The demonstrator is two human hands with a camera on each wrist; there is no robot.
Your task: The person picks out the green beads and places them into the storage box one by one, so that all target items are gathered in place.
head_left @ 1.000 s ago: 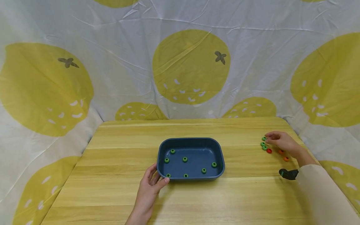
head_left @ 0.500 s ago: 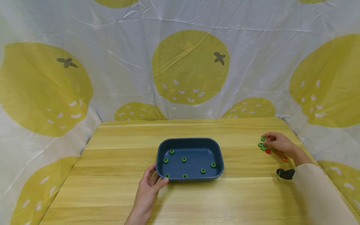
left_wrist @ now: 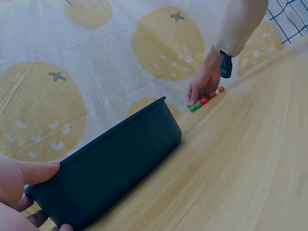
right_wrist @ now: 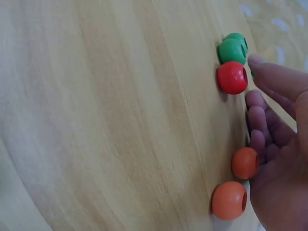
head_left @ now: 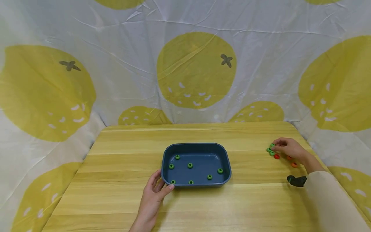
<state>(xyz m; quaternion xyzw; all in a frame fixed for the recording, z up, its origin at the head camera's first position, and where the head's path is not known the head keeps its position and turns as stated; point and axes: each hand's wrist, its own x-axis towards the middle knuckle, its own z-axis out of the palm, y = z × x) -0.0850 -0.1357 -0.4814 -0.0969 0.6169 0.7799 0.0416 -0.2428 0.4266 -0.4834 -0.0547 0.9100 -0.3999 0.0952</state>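
At its near left corner, my left hand (head_left: 151, 196) grips a dark blue plastic tub (head_left: 197, 185). The thumb lies on the rim and the other fingers are around the outside wall, as the left wrist view shows. Several green beads with holes lie scattered on the tub's floor, one of them a bead (head_left: 190, 165) near the middle. Over at the right of the table, my right hand (head_left: 292, 149) pinches a green bead (head_left: 272, 145) between thumb and fingertips. In the right wrist view the thumb and fingers mostly hide that bead.
Beside the right fingers lie two more green beads (head_left: 269, 149) and a red bead (right_wrist: 232, 77). Two orange beads (right_wrist: 229, 200) sit under the right palm. A black device (head_left: 297, 181) is strapped to the right wrist. Lemon-print cloth (head_left: 197, 69) hangs behind the wooden table (head_left: 116, 180).
The right fingertips have come in around the farthest green bead, which has shifted slightly toward the other green ones. The left hand and the tub stay in place.
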